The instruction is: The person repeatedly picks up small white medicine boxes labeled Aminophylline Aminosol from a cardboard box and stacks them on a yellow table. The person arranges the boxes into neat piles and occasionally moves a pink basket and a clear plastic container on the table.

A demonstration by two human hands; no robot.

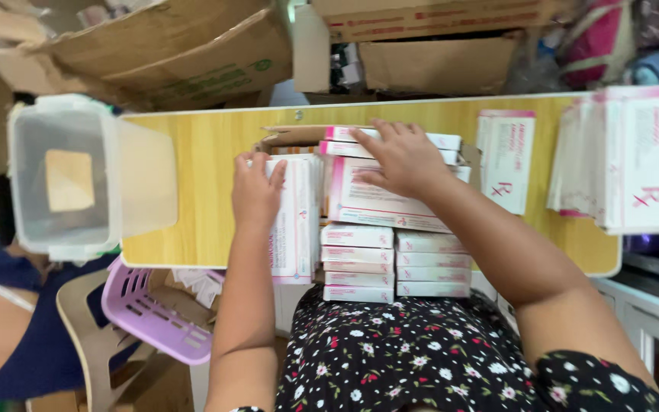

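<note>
Counter (192, 191): yellow wood-grain top with a pale edge, spanning the middle of the head view; cardboard cartons stand behind its far edge.
Clear plastic bin (78, 179): open-topped, overhanging the counter's left end; a square tan piece lies on its bottom.
Flat carton sleeves (627, 156): white with pink trim, fanned upright at the counter's right end.
Lilac basket (154, 309): slotted plastic, below the counter's near-left edge, resting on a beige chair.
Block of medicine boxes (394, 263): white boxes with pink stripes, packed in rows at the counter's near edge, directly in front of the person in a floral dress.
Upright medicine boxes (297, 221): a row of the same boxes standing on end, touching the block's left side.
Single flat carton (506, 156): white and pink, lying on the counter between the block and the sleeves.
Top medicine box (368, 200): lies across the block's upper layer.
Right hand (402, 156): fingers spread and nearly flat, palm pressed down on the top medicine box; nothing clasped.
Left hand (255, 191): fingers together and lightly curled, set against the outer face of the upright medicine boxes; not gripping around them.
</note>
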